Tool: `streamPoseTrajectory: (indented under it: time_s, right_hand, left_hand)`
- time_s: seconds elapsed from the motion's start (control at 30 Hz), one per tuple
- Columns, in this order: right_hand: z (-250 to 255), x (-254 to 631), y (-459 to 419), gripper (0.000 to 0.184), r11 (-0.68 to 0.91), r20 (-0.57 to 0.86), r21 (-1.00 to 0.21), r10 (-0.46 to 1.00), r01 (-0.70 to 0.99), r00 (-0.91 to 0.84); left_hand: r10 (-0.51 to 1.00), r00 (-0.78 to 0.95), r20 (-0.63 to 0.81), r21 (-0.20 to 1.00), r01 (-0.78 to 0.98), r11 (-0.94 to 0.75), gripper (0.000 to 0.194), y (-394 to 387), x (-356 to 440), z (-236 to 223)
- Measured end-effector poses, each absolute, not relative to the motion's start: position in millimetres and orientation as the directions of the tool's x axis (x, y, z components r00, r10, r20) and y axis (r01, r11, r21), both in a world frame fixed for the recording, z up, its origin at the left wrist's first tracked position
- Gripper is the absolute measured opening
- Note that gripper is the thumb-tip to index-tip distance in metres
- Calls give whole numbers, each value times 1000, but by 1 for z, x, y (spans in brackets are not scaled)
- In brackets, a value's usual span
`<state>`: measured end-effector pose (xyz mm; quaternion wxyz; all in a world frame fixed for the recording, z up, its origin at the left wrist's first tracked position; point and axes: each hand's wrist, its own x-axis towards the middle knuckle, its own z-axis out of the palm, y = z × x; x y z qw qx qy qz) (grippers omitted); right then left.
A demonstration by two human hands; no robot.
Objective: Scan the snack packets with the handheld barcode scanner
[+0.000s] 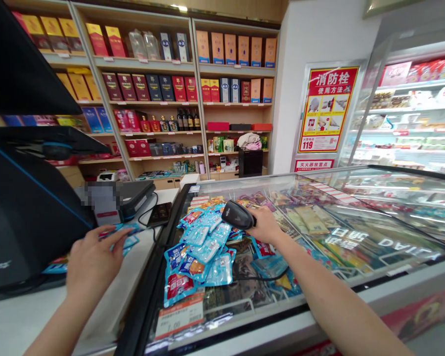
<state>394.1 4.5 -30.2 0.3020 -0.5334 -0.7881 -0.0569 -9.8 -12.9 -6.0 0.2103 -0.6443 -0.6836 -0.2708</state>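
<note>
In my right hand (265,225) is a black handheld barcode scanner (239,215), its head pointing left above a pile of small blue snack packets (205,242). The pile lies on the glass top of a freezer chest (222,324). Some packets show red or dark blue labels, others their pale printed backs. My left hand (94,259) is over the white counter, its fingers apart and touching or just above a few blue packets (131,241). Fingers partly cover these packets. The scanner's cable (261,278) runs across the glass below my right hand.
To the left stands a black checkout terminal (25,207), with a dark boxy device (137,195) behind my left hand. A phone (160,214) lies near the freezer's black edge. Shelves of boxed bottles (152,86) line the back wall; a lit display cooler (411,109) stands right.
</note>
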Motion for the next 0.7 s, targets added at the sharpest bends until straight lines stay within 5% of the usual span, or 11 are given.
streamPoseTrajectory:
  time_s: [0.13,0.3,0.47,0.6,0.7]
  right_hand:
    - [-31,397,7,21,410,567,-246,796,878,-212]
    - [-33,400,10,23,391,596,-267,785,881,-168]
    - [-32,401,10,21,368,596,-286,791,885,-136]
    - [-32,402,9,29,385,606,-312,785,869,-130]
    - [-32,402,8,29,387,612,-310,781,868,-130]
  left_hand:
    - [706,-167,688,372,917,-145,35,3,26,14]
    - [642,-222,734,516,796,-315,28,31,85,23]
    - [809,-363,462,886,214,-410,27,51,120,4]
    - [900,-307,309,895,-225,-385,25,48,126,-9]
    - [931,-244,273,895,-291,-339,31,44,120,-13]
